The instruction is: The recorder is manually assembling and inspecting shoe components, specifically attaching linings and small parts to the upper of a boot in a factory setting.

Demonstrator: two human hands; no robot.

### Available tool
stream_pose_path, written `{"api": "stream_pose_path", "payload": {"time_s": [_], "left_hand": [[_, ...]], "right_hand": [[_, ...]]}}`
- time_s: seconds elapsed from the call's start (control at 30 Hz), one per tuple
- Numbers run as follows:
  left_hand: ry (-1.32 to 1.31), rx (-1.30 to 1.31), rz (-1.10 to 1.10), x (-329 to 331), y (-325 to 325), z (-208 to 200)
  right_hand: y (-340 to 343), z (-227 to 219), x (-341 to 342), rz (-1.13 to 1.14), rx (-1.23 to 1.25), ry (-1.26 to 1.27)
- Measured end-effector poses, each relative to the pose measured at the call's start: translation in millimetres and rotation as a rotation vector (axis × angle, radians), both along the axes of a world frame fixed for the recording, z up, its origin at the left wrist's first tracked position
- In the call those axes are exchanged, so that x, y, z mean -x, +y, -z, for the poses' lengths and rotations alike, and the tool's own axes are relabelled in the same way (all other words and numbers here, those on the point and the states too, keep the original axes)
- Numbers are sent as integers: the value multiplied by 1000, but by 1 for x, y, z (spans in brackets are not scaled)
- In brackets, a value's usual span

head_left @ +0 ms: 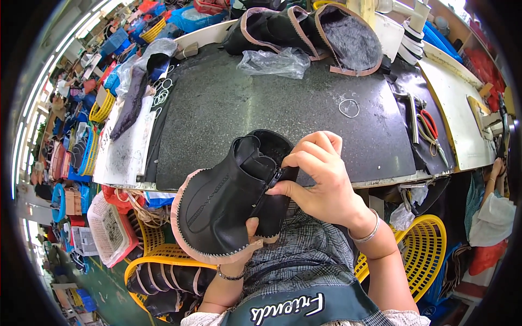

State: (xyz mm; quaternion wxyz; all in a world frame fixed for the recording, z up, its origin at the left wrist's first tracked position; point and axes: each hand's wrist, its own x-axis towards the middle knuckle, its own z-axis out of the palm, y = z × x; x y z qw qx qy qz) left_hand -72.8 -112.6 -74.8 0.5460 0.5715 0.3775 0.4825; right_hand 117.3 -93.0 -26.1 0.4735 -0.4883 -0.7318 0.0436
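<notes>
A black ankle boot upper [217,201], with a zigzag-cut pinkish lining edge around its bottom, is held in front of my body at the near table edge. My left hand [243,263] grips it from below; its thumb shows on the near side, and the other fingers are hidden behind the upper. With thumb and forefinger, my right hand [323,179] pinches the side opening near the collar, where a dark zipper seems to run. The exact part under those fingertips is partly covered. The collar opening faces up and away from me.
Several similar uppers [283,30] stand along the table's back beside a crumpled plastic bag [274,62]. A rubber band [349,108] lies on the dark tabletop [217,108]. Red-handled scissors [429,125] rest at right. Yellow baskets [429,255] flank me below; the left one holds more uppers.
</notes>
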Motion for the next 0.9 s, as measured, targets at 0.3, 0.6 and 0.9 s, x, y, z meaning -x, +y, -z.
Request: {"api": "stream_pose_path", "payload": {"time_s": [0.3, 0.6, 0.9], "left_hand": [[-90, 230, 62, 19, -12, 13], [246, -294, 393, 68, 4, -44], [86, 731, 664, 24, -4, 20]], "right_hand": [[-11, 2, 7, 48, -37, 76], [-99, -33, -19, -607, -70, -241], [-137, 28, 1, -645, 474, 101]]}}
